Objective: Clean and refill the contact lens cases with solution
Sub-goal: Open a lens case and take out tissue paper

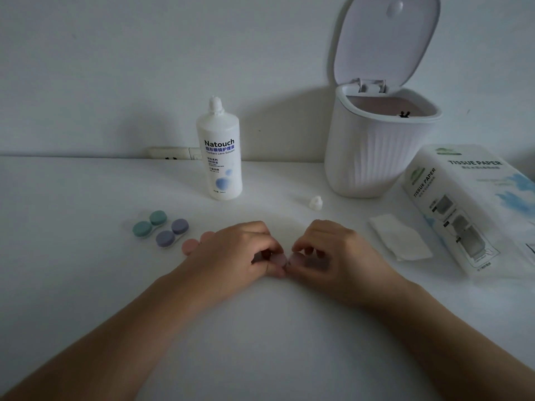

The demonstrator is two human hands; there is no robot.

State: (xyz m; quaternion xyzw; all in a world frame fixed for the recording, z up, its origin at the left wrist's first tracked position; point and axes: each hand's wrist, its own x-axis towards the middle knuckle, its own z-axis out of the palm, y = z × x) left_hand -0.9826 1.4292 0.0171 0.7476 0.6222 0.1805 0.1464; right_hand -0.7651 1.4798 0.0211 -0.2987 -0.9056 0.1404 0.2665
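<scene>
A contact lens case with pale lilac caps (280, 259) lies between my hands at the table's middle. My left hand (234, 253) pinches its left cap and my right hand (333, 253) pinches its right cap, fingers curled over it. A pink case (189, 246) peeks out behind my left hand, mostly hidden. Left of it lie a green-capped case (149, 224) and a purple-capped case (172, 233), both closed. The white solution bottle (219, 157) stands upright behind them with its nozzle bare. Its small white cap (315, 202) sits on the table to the right.
A folded white tissue (401, 237) lies right of my right hand. Beyond it rests a tissue paper pack (469, 204). A white ribbed bin (376, 146) with its lid up stands at the back right against the wall.
</scene>
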